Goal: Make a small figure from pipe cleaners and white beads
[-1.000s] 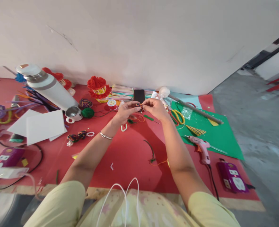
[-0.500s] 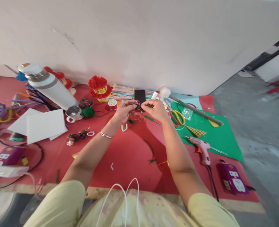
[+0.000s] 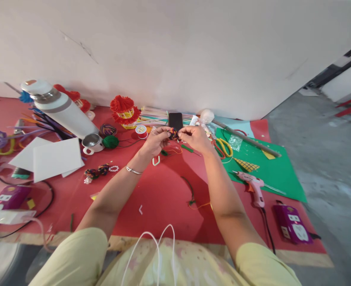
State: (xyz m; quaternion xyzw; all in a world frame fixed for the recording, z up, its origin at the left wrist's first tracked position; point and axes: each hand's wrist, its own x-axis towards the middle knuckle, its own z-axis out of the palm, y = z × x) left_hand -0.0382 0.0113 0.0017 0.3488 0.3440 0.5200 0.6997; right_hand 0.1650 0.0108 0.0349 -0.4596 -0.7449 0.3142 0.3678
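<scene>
Over the far middle of the red table, my left hand (image 3: pixel 157 140) pinches a small, dark multicoloured yarn piece (image 3: pixel 173 134) by its left side. The fingertips of my right hand (image 3: pixel 195 138) are closed at the piece's right edge; whatever finer part they grip is too small to make out. A black phone (image 3: pixel 175 120) lies just behind the yarn piece. Below my hands are a green-handled hook tool (image 3: pixel 187 148) and a white clip-like loop (image 3: pixel 155 161). A spool of red thread (image 3: pixel 141 132) stands left of my left hand.
On the left are a white bottle (image 3: pixel 65 109), a metal cup (image 3: pixel 92 143), a green yarn ball (image 3: pixel 110 142) and white sheets (image 3: pixel 56 159). To the right lie yellow-handled scissors (image 3: pixel 225 147), a pink glue gun (image 3: pixel 255 188) with its cord, and a purple power box (image 3: pixel 293 224).
The yarn piece has turned slightly between my fingers. Both hands stay in nearly the same place.
</scene>
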